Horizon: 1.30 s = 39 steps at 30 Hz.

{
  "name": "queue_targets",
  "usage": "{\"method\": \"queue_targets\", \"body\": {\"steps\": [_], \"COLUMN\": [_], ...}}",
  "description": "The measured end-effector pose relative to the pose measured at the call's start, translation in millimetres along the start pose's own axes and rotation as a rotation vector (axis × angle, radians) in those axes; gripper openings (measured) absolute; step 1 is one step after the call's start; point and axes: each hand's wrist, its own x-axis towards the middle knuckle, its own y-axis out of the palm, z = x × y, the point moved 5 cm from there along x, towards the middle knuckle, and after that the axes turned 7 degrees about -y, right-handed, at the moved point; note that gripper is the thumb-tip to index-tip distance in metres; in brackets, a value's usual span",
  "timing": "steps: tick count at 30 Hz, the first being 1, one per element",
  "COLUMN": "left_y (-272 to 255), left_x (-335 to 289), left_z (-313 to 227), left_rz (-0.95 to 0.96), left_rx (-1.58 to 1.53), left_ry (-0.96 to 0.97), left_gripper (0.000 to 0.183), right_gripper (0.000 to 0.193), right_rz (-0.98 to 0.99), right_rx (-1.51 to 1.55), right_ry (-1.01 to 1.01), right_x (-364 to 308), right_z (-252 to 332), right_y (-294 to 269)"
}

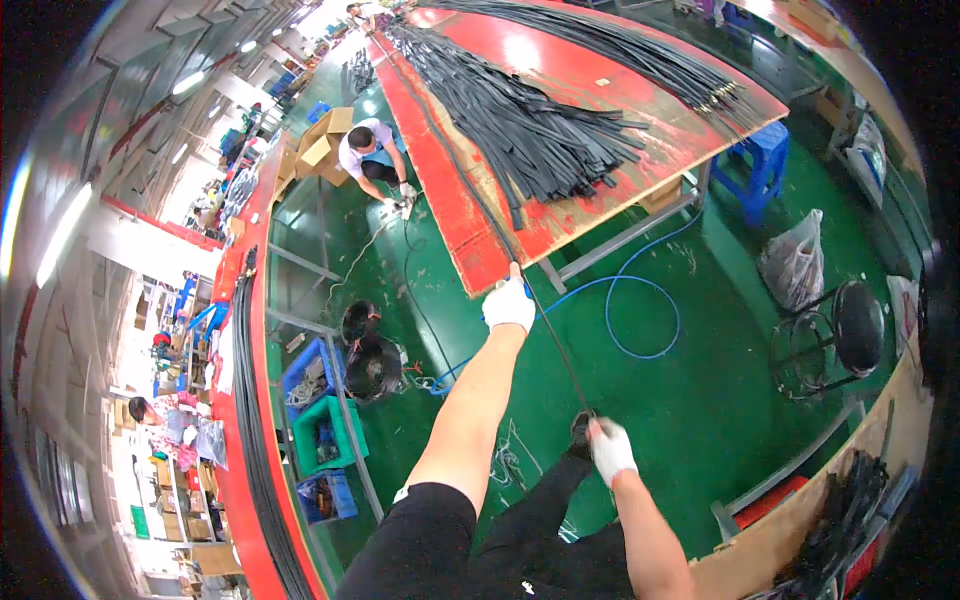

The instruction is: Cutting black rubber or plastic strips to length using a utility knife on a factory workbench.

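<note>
A long thin black cable (562, 352) runs down the left part of the red table and off its near corner. My left hand (508, 306), in a white glove, is closed around it just past the table edge. Something small and blue shows beside its fingers, too little to name. Lower and to the right, my white-gloved right hand (611, 450) grips the same cable by my leg, slightly blurred. Between both hands the cable is drawn nearly straight. On the table (470, 245) a fanned bundle of flat black sleeves (540, 140) lies right of the cable.
Another person (372, 160) crouches left of the table. A blue hose (678, 320) loops over the green floor. At right stand a blue stool (760, 170), a plastic bag (795, 260) and a black round stool (858, 328). Crates (330, 435) and dark buckets (373, 368) sit left.
</note>
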Motion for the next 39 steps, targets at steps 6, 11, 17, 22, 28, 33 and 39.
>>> {"method": "queue_targets", "body": {"steps": [6,11,17,22,28,33,39], "left_y": [-4.4,-0.5,2.1,-6.0,-2.9,-8.1,1.3], "left_x": [-7.1,-13.4,-16.8,-14.3,-20.9,-16.8,-18.5], "left_z": [-6.9,-5.6,16.1,8.3,17.7,19.1,22.1], "left_rz": [-0.025,0.005,0.047,0.080,0.121,0.074,-0.030], "left_rx": [-0.021,-0.053,-0.109,-0.111,-0.113,-0.100,-0.080], "left_ry": [-0.013,0.030,0.046,0.091,0.062,0.030,0.020], "left_gripper": [0.073,0.072,0.069,0.071,0.077,0.072,0.069], "right_gripper": [0.032,0.051,0.031,0.041,0.035,0.033,0.034], "right_rz": [-0.173,-0.157,0.077,0.056,-0.063,-0.059,-0.096], "right_rx": [-0.325,-0.471,0.075,0.208,-0.095,0.000,-0.374], "right_ry": [0.074,0.312,0.155,0.078,-0.072,0.017,0.114], "right_x": [-284.5,-381.0,-89.5,144.4,127.4,7.5,-235.2], "right_z": [-178.5,-215.4,-19.1,75.0,57.8,4.6,-126.7], "right_y": [-128.0,-169.9,-32.1,67.5,66.9,26.0,-88.0]}}
